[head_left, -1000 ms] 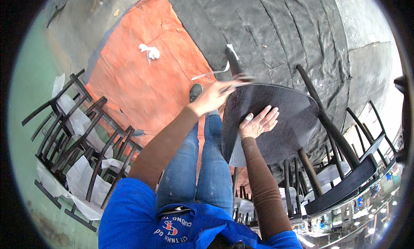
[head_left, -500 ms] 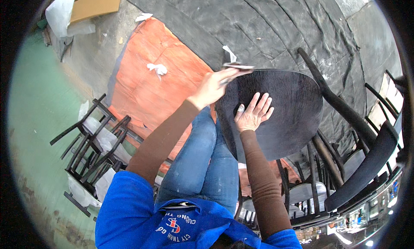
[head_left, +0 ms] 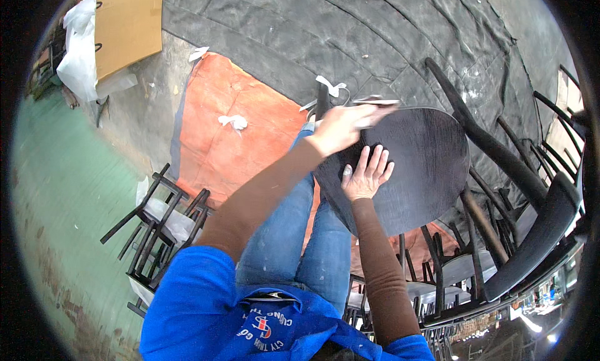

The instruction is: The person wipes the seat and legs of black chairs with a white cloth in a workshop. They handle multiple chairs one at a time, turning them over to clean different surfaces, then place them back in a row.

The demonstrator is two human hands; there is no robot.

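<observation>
A round black wooden seat panel (head_left: 425,167) is tilted up in front of my knees. My left hand (head_left: 340,128) is at its upper left rim, shut on a thin flat grey sheet (head_left: 377,101) that lies against the edge. My right hand (head_left: 364,175) rests flat on the panel's face, fingers spread, holding nothing. My legs in blue jeans (head_left: 294,236) are below the panel.
Orange tarp (head_left: 219,148) and black tarp (head_left: 387,30) cover the floor. Stacked black chairs (head_left: 164,226) stand at the left, and more chair frames (head_left: 519,192) crowd the right. Cardboard (head_left: 125,26), a white plastic bag (head_left: 78,55) and white rags (head_left: 234,121) lie further out.
The view has tilted, so the cardboard and bag now show at top left. My left hand stays at the panel's upper rim with the sheet, and my right hand stays flat on the panel.
</observation>
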